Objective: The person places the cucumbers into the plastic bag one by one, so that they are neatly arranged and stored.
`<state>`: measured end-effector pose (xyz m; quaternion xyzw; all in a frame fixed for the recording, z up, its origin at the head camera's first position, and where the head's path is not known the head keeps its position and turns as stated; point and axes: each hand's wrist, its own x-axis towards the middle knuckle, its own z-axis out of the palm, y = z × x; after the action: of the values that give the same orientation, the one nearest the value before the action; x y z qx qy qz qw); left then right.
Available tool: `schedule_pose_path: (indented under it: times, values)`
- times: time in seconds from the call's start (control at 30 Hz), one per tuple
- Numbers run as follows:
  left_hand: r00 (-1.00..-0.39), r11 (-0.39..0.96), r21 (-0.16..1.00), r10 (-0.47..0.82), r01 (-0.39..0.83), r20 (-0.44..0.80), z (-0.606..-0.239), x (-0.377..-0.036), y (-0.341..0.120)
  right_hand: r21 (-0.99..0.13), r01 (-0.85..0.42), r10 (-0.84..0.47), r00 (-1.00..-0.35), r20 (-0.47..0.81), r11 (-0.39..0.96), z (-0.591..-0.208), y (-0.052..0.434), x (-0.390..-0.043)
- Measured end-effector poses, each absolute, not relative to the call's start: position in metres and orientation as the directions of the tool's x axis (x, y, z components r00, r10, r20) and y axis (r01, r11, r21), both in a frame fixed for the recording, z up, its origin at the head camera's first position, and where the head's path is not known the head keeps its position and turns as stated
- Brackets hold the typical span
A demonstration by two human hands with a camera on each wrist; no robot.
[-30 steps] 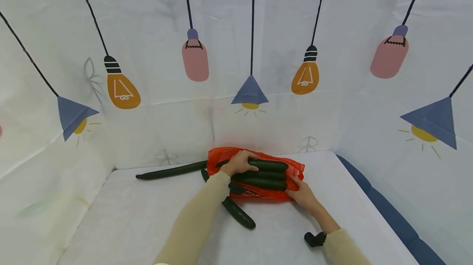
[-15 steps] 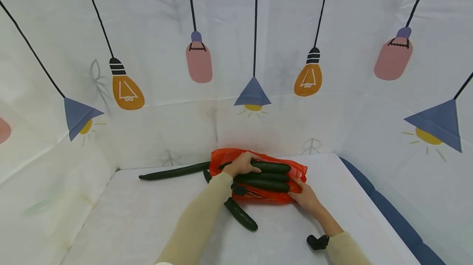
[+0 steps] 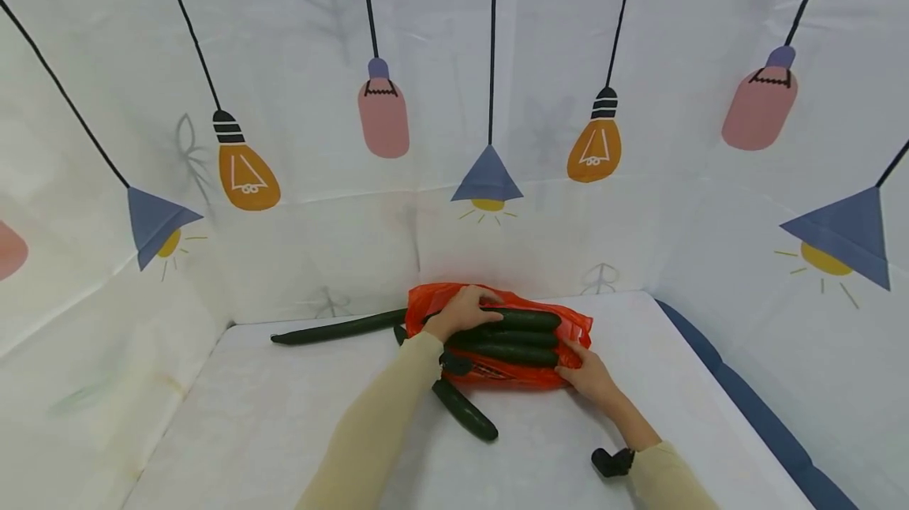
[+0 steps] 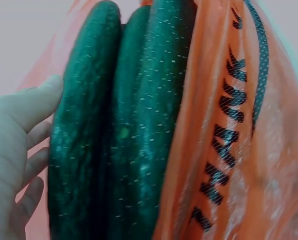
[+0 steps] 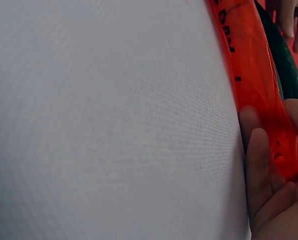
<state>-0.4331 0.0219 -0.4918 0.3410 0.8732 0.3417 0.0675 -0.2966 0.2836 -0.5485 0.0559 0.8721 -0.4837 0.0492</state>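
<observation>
An orange-red plastic bag (image 3: 577, 328) with black print lies on the white table, several dark green cucumbers (image 3: 529, 320) side by side in its opening. Over the farthest of them is my left hand (image 3: 461, 313). In the left wrist view its thumb touches the edge of that cucumber (image 4: 84, 120), and the fingers hang loosely bent beside it. My right hand (image 3: 589, 380) pinches the right end of the bag; the right wrist view has the thumb inside and fingers outside the red plastic (image 5: 259, 75). The bag's left part is partly hidden by my left hand and sleeve.
One long cucumber (image 3: 334, 330) lies left of the bag, its right end reaching the bag. Another cucumber (image 3: 465, 411) lies slantwise in front, partly hidden under my left forearm. A white wall sheet (image 3: 319, 241) with printed lamps rises behind the table (image 3: 284, 415).
My left hand lifts slightly and its fingers loosen on the far cucumber. My right hand stays at the bag's right end. The head view has shifted slightly.
</observation>
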Motion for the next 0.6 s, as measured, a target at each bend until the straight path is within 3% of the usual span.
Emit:
schedule_pose_path:
  times: [0.27,0.6]
  values:
    - [-0.749,0.52,0.622,0.64,0.586,0.171,-0.478,-0.429,0.007,-0.842,0.151,0.045,-0.988,-0.15,0.518,-0.547,0.284,-0.294]
    - [-0.781,0.548,0.617,0.597,0.565,0.185,-0.465,-0.419,-0.025,-0.845,0.15,0.03,-0.987,-0.157,0.513,-0.548,0.285,-0.296]
